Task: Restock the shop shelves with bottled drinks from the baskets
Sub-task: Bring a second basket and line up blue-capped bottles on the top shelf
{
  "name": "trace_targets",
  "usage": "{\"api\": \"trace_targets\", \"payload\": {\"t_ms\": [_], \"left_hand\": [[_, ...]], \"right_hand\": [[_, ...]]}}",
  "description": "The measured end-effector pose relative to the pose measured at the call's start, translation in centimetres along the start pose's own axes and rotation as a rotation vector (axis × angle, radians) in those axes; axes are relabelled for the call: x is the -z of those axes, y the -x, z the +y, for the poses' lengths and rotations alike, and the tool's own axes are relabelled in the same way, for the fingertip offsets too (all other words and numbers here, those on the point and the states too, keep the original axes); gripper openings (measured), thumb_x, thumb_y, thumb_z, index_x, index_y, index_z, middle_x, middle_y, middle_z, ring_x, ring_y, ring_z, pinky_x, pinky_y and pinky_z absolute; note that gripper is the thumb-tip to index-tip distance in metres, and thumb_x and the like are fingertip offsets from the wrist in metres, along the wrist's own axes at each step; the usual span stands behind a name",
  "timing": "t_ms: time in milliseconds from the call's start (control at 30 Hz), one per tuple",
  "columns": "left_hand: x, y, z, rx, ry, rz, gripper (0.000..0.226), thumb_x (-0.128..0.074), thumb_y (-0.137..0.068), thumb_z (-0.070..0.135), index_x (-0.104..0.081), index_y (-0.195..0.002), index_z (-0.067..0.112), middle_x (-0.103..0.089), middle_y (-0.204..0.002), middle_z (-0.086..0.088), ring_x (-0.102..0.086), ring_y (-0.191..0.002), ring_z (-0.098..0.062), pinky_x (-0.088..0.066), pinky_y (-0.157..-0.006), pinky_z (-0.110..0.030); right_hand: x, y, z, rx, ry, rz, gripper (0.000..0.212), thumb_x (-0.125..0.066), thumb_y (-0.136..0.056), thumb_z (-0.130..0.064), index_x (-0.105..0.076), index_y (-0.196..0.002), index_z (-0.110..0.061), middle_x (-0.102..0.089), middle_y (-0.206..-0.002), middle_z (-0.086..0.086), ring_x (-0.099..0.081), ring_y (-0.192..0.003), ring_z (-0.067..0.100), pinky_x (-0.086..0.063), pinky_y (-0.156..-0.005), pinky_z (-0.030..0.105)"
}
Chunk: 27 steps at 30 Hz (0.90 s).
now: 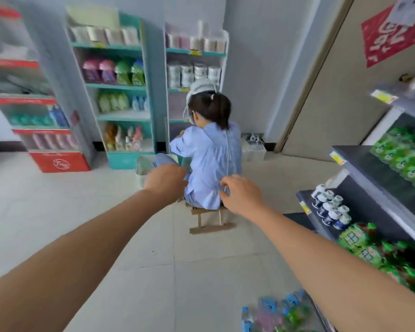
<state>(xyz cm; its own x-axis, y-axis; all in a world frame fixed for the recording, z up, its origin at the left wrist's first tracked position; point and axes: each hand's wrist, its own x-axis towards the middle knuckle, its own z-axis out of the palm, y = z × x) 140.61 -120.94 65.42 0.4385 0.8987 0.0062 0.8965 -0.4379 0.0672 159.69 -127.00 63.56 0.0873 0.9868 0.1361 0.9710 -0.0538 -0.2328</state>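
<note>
My left hand (165,179) is reaching forward, its back toward me. A clear, blurred container (144,166) is showing just beyond it, and I cannot tell whether the fingers are gripping it. My right hand (240,195) is hanging loosely curled, holding nothing. Blue- and green-labelled plastic drink bottles (280,310) are lying low on my right, below the dark metal shelf (369,168). I am judging them weighty, smooth and slightly squashy, so a grip round the body is looking safest.

Green-labelled bottles (359,245) (white-capped jars (331,209) beside), teal shelf (120,87)
</note>
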Motion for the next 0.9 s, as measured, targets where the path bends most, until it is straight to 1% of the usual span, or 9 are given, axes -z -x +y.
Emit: {"api": "trace_targets", "payload": {"t_ms": [167,300,367,433,533,633,733,833,900], "left_hand": [[2.7,3.8,-7.6,0.263,-0.038,0.101,0.033,-0.047,-0.097,0.034,-0.059,-0.122,0.016,-0.059,-0.117,-0.006,-0.057,-0.110,-0.028,-0.047,-0.084,-0.037],[4.7,7.3,-12.2,0.419,-0.066,0.156,0.032,-0.047,-0.098,0.035,-0.059,-0.121,0.016,-0.061,-0.117,-0.005,-0.058,-0.108,-0.025,-0.047,-0.081,-0.034],[5.3,8.8,-14.6,0.502,-0.051,0.178,0.033,-0.048,-0.097,0.036,-0.061,-0.120,0.017,-0.061,-0.117,-0.003,-0.058,-0.107,-0.023,-0.048,-0.079,-0.033],[5.9,10.3,-17.2,0.583,-0.050,0.198,0.033,-0.048,-0.097,0.038,-0.061,-0.120,0.018,-0.061,-0.117,-0.001,-0.058,-0.108,-0.023,-0.048,-0.080,-0.034],[6.9,12.2,-21.1,0.662,-0.060,0.236,0.033,-0.048,-0.097,0.037,-0.060,-0.122,0.018,-0.062,-0.115,-0.001,-0.058,-0.106,-0.022,-0.049,-0.081,-0.034],[7.9,13.8,-25.5,0.730,-0.081,0.313,0.034,-0.048,-0.096,0.038,-0.061,-0.121,0.018,-0.063,-0.112,-0.001,-0.059,-0.104,-0.022,-0.052,-0.081,-0.034],[9.0,14.8,-30.6,0.785,-0.123,0.376,0.032,-0.049,-0.096,0.038,-0.063,-0.118,0.018,-0.063,-0.111,-0.001,-0.059,-0.104,-0.022,-0.050,-0.079,-0.034],[10.1,15.6,-36.0,0.833,-0.138,0.443,0.030,-0.050,-0.096,0.036,-0.063,-0.115,0.018,-0.063,-0.112,-0.001,-0.058,-0.105,-0.023,-0.047,-0.078,-0.035],[10.6,16.1,-39.3,0.865,-0.124,0.467,0.030,-0.050,-0.095,0.036,-0.063,-0.115,0.018,-0.063,-0.113,-0.001,-0.058,-0.105,-0.025,-0.047,-0.079,-0.037]], "right_hand": [[-0.5,-5.2,-7.5,0.248,-0.017,-0.041,0.023,-0.053,-0.093,-0.029,-0.062,-0.107,-0.013,-0.061,-0.107,0.007,-0.058,-0.101,0.030,-0.049,-0.078,0.037],[-0.8,-7.6,-13.5,0.430,-0.042,-0.024,0.020,-0.053,-0.091,-0.026,-0.064,-0.102,-0.013,-0.064,-0.104,0.009,-0.059,-0.097,0.031,-0.046,-0.070,0.035],[-1.2,-8.6,-16.6,0.494,-0.047,-0.027,0.021,-0.053,-0.090,-0.027,-0.064,-0.103,-0.015,-0.063,-0.104,0.008,-0.059,-0.097,0.031,-0.047,-0.073,0.036],[-1.5,-9.6,-19.8,0.548,-0.048,-0.027,0.026,-0.054,-0.091,-0.031,-0.063,-0.110,-0.016,-0.064,-0.109,0.008,-0.059,-0.100,0.030,-0.048,-0.078,0.036],[-2.1,-11.1,-25.1,0.635,-0.066,-0.006,0.028,-0.055,-0.092,-0.033,-0.062,-0.114,-0.017,-0.064,-0.114,0.006,-0.059,-0.104,0.028,-0.047,-0.081,0.034],[-2.9,-12.7,-30.8,0.717,-0.118,0.033,0.031,-0.057,-0.092,-0.037,-0.061,-0.116,-0.017,-0.063,-0.113,0.004,-0.060,-0.103,0.024,-0.046,-0.079,0.031],[-3.9,-14.6,-37.0,0.778,-0.166,0.077,0.033,-0.057,-0.092,-0.040,-0.061,-0.115,-0.017,-0.065,-0.115,0.003,-0.062,-0.104,0.022,-0.046,-0.076,0.027],[-4.6,-16.7,-43.2,0.814,-0.223,0.094,0.035,-0.057,-0.093,-0.039,-0.061,-0.118,-0.014,-0.064,-0.116,0.004,-0.062,-0.103,0.022,-0.048,-0.075,0.028],[-4.9,-18.0,-46.7,0.831,-0.257,0.090,0.031,-0.055,-0.093,-0.039,-0.062,-0.113,-0.015,-0.065,-0.111,0.004,-0.061,-0.099,0.020,-0.050,-0.075,0.029]]}}
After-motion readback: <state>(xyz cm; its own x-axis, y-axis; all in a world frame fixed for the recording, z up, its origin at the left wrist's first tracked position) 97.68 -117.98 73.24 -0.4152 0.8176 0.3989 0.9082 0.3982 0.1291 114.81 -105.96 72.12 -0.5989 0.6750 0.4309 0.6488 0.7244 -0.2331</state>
